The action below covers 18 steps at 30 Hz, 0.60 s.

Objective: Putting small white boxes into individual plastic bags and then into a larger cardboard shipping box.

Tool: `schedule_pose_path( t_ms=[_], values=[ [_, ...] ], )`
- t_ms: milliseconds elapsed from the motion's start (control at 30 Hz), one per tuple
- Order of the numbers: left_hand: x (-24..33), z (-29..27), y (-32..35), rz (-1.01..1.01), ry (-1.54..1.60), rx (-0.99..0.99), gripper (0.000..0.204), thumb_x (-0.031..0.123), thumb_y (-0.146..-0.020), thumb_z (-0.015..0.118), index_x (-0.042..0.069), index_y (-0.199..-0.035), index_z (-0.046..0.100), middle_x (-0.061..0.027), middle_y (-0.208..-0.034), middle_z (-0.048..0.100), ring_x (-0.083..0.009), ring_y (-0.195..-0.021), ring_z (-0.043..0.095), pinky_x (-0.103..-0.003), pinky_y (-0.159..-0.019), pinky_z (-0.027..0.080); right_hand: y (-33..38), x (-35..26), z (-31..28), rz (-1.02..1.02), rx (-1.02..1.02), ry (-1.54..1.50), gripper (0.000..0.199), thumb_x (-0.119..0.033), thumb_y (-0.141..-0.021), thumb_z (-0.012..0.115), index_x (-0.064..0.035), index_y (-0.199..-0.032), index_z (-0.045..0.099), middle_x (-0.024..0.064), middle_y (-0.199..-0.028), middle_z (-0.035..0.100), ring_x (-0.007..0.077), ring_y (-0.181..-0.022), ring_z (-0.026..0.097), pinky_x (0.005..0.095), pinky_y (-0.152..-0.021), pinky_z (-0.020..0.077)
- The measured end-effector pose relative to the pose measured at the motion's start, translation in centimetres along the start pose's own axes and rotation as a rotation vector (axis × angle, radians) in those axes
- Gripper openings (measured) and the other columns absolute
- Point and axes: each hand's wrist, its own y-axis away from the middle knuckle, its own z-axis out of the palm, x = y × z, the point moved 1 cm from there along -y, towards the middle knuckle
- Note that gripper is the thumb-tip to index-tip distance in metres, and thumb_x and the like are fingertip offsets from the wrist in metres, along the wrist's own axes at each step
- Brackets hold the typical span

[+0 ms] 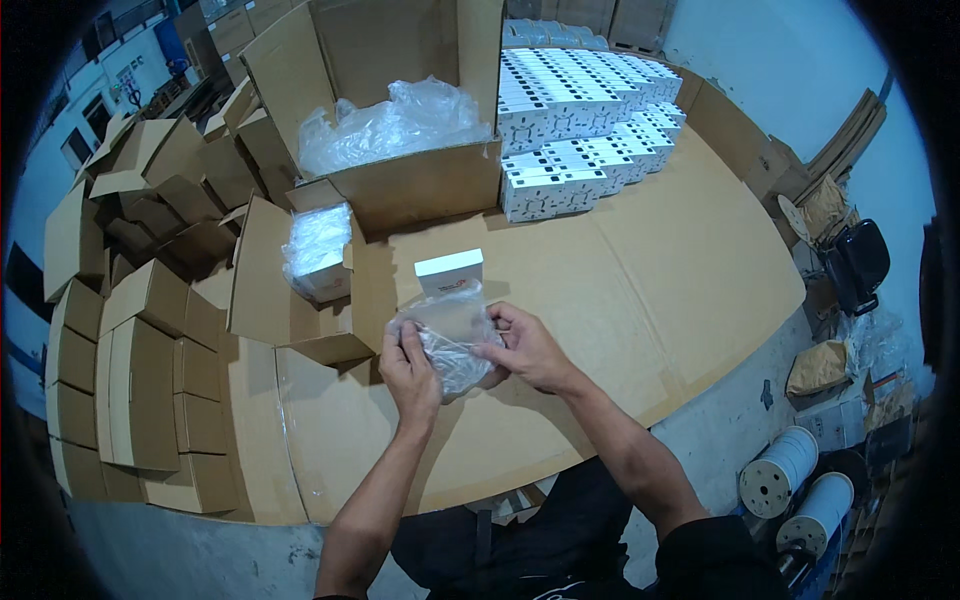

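A crinkled clear plastic bag (460, 350) is gripped between my two hands above the cardboard-covered table. My left hand (410, 375) pinches its left side, thumb and fingers closed. On the other side, my right hand (530, 350) grips the edge with thumb and fingertips. A small white box (450, 272) shows just beyond the bag's far edge; I cannot tell whether its lower part is inside the bag or behind it. Left of my hands stands an opened brown carton (375, 290), with a plastic-wrapped white box (322, 275) inside.
A large open carton (420, 190) holds a heap of clear plastic bags (395, 125). Stacked white boxes (550, 190) fill the table's far side. Several empty brown cartons (145, 390) are piled at the left. Cable reels (780, 470) stand on the floor at the right.
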Motion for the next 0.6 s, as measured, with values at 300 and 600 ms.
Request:
schedule_pose_path(
  t_ms=[300,600],
  values=[
    [0.2,-1.0,-1.2,0.054,0.017,-0.034,0.031,0.026,-0.110,0.046,0.000,-0.100,0.060,-0.0005,-0.077,0.051,-0.0103,-0.072,0.047,-0.027,-0.066,0.042,-0.2,-0.1,-1.5,-0.014,0.083,0.000,0.023,-0.009,-0.095,0.070,0.0006,-0.113,0.060,-0.0024,-0.084,0.062,0.0050,-0.073,0.060,0.0205,-0.064,0.0497],
    [0.4,-1.1,-0.6,0.002,0.057,-0.174,0.029,0.027,-0.108,0.049,0.002,-0.100,0.063,-0.0003,-0.078,0.058,-0.0082,-0.072,0.051,-0.026,-0.065,0.044,-0.3,1.2,-0.9,-0.089,0.162,0.102,0.014,-0.012,-0.103,0.059,0.0021,-0.105,0.064,-0.0007,-0.085,0.062,0.0057,-0.075,0.058,0.0224,-0.067,0.0491]
  ],
)
